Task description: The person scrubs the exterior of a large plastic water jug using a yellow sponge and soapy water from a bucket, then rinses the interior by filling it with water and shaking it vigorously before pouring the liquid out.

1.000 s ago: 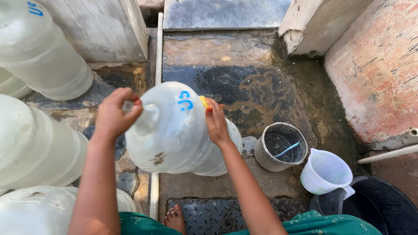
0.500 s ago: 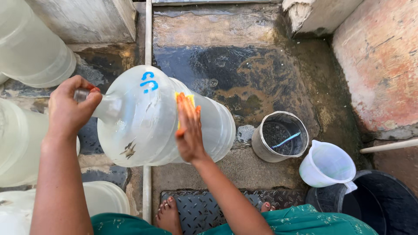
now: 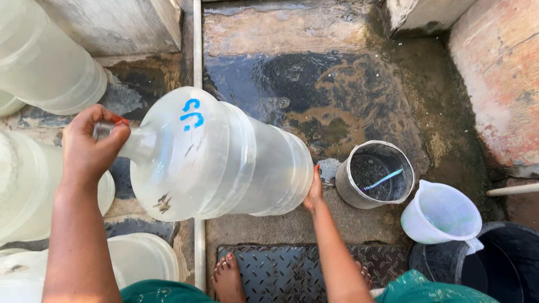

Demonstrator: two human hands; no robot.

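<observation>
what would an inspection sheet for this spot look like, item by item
surface: wet concrete floor, stained brown and dark; metal tread plate underfoot.
job's things: big clear water jug held on its side above the floor, blue mark near the shoulder.
clutter: grey bucket with a blue stick inside; white pitcher; black tub; more clear jugs at left.
grips: left hand wrapped round the jug's neck; right hand flat against its base.
cables: nothing seen.
surroundings: metal rail across the floor, reddish wall at right, bare foot on the plate.
</observation>
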